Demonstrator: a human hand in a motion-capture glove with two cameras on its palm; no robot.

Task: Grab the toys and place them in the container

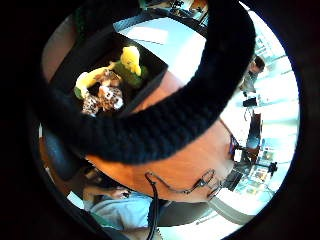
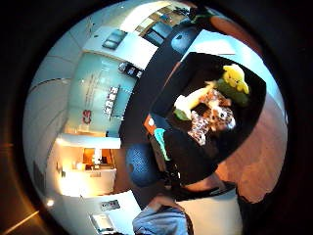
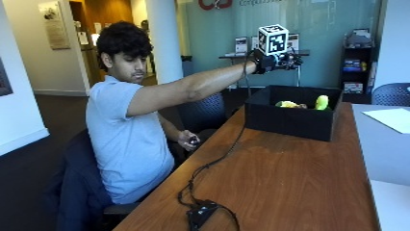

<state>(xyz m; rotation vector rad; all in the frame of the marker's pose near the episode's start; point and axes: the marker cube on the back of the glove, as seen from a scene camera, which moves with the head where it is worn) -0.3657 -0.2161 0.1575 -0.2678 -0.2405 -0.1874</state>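
Your fingers cannot be read well: your gloved right hand [image 3: 268, 61] is raised high above the container, and whether the fingers are open or curled I cannot tell; nothing shows held in them.

The toys lie inside the black container [image 3: 291, 120], which stands on the wooden tabletop [image 3: 282, 178] toward its far end. From the palm views you look down into it: a yellow plush toy [image 1: 131, 59] lies on something green beside a spotted plush toy [image 1: 106, 96], and they touch each other.

You sit on a dark chair [image 3: 77, 202] at the near side of the tabletop, and your bare hand [image 3: 187, 140] is low beside its edge. A white sheet of paper [image 3: 390, 118] lies on a grey surface just beside the wood. Behind you there is a white column [image 3: 162, 38], a glass wall and a dark shelf [image 3: 359, 62].
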